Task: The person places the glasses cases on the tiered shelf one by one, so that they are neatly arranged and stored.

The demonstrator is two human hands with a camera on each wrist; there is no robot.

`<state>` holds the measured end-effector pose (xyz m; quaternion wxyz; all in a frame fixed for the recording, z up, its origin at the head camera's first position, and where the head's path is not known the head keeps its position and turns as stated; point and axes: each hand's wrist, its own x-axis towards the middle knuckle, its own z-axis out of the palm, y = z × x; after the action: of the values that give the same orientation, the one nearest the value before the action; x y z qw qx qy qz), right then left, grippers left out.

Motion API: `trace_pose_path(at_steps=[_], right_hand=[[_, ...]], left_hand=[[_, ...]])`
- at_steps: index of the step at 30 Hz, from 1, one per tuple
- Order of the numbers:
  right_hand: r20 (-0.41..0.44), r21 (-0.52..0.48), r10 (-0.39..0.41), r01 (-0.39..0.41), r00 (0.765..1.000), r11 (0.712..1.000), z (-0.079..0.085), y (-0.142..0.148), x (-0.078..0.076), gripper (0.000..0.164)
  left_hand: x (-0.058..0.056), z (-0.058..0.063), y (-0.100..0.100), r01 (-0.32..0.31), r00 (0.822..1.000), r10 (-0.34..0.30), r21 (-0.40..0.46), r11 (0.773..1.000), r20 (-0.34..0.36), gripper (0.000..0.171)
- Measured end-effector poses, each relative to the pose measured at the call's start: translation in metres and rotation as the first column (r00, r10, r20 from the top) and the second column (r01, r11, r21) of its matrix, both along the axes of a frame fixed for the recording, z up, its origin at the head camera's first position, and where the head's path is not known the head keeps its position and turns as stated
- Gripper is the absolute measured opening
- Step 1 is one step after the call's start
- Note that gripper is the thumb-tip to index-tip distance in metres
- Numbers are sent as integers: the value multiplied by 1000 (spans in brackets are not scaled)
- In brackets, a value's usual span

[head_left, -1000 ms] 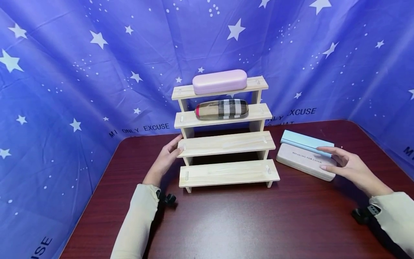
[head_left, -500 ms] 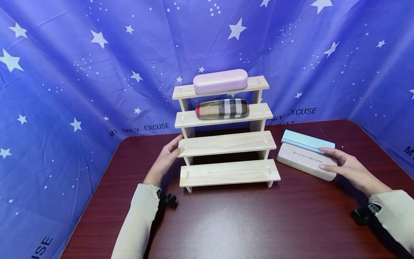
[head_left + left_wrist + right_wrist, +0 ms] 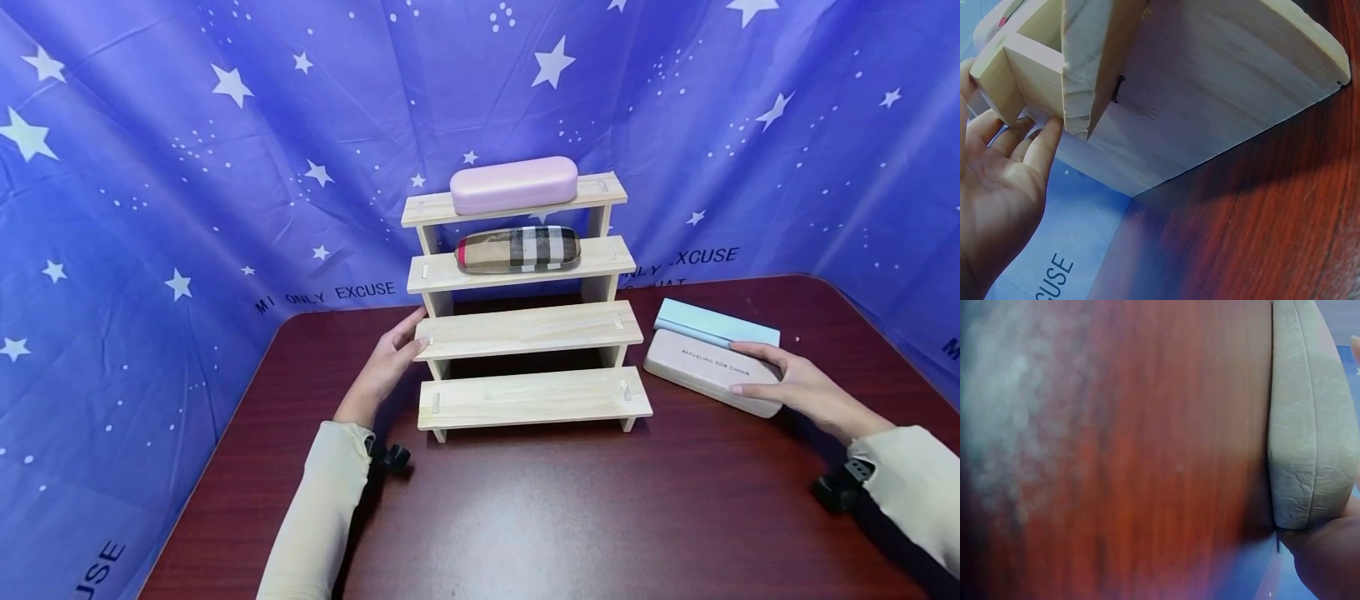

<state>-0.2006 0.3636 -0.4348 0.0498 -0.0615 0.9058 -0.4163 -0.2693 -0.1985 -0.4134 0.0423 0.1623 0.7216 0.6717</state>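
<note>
My left hand (image 3: 390,354) holds the left edge of a four-step wooden display rack (image 3: 525,329), thumb on the second step from the bottom. In the left wrist view the fingers (image 3: 1047,147) lie against its bare side panels. My right hand (image 3: 806,392) reaches over the right end of a beige glasses case (image 3: 697,367) with lettering on its lid. Thumb and index finger are spread across the lid, and the case lies flat on the table. Close behind it lies a light blue long case (image 3: 712,323). The right wrist view shows the beige case's seamed side (image 3: 1310,425).
A pink glasses case (image 3: 513,185) sits on the top step, and a plaid case (image 3: 517,249) on the step below. The dark red table (image 3: 525,517) ends at a blue star-patterned curtain (image 3: 337,100) at the back and sides.
My right hand has shifted slightly left over the beige case, its index finger moving from the blue case's edge onto the beige one. The left hand keeps its hold on the rack.
</note>
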Motion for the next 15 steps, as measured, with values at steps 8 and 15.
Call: trace_pose_path(at_steps=[8, 15], right_hand=[[44, 69, 49, -52, 998, 996, 2, 0, -3, 85], [1, 138, 56, -55, 998, 989, 2, 3, -3, 82]], left_hand=[[1, 1, -2, -2, 1000, 2, -4, 1000, 1, 57], [0, 0, -2, 5, 1000, -5, 4, 1000, 8, 57]])
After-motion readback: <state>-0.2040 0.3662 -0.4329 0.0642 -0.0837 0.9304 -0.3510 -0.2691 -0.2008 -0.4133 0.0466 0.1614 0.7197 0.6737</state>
